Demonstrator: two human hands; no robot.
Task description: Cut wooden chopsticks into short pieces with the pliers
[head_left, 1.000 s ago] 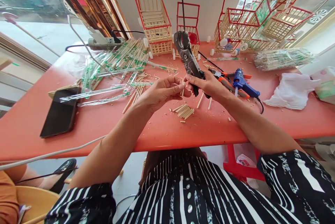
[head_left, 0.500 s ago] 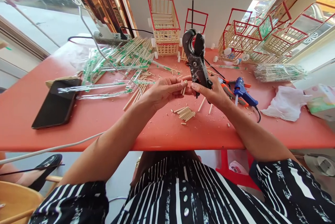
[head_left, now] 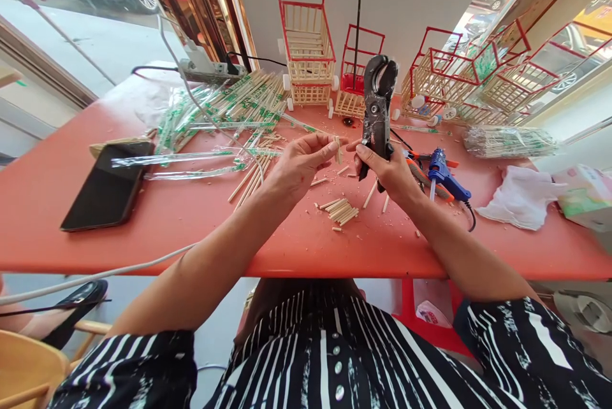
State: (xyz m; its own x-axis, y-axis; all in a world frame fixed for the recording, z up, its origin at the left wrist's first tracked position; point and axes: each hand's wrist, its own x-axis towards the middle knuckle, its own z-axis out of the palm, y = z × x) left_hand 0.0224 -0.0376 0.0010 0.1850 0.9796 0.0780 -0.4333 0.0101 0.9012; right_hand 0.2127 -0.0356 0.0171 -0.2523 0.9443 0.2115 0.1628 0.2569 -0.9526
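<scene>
My right hand (head_left: 389, 170) grips a black cutter (head_left: 377, 103) by its handles, its jaws pointing up and open. My left hand (head_left: 301, 164) pinches short wooden stick pieces (head_left: 337, 149) between thumb and fingers, just left of the cutter. The two hands are a small gap apart above the red table (head_left: 287, 243). Below them lies a small pile of cut stick pieces (head_left: 340, 210) amid wood crumbs.
A black phone (head_left: 108, 185) lies at the left, wrapped chopsticks (head_left: 224, 109) behind it. A blue glue gun (head_left: 442, 172) and orange-handled pliers (head_left: 421, 170) sit right of my hand. A white cloth (head_left: 519, 197) is farther right. Stick-and-red-wire carts (head_left: 308, 55) line the back. A white cable (head_left: 95, 276) crosses the near left edge.
The cutter has swung from leaning left to nearly upright and moved right. My hands, which were touching, have drawn slightly apart, the left keeping the stick pieces.
</scene>
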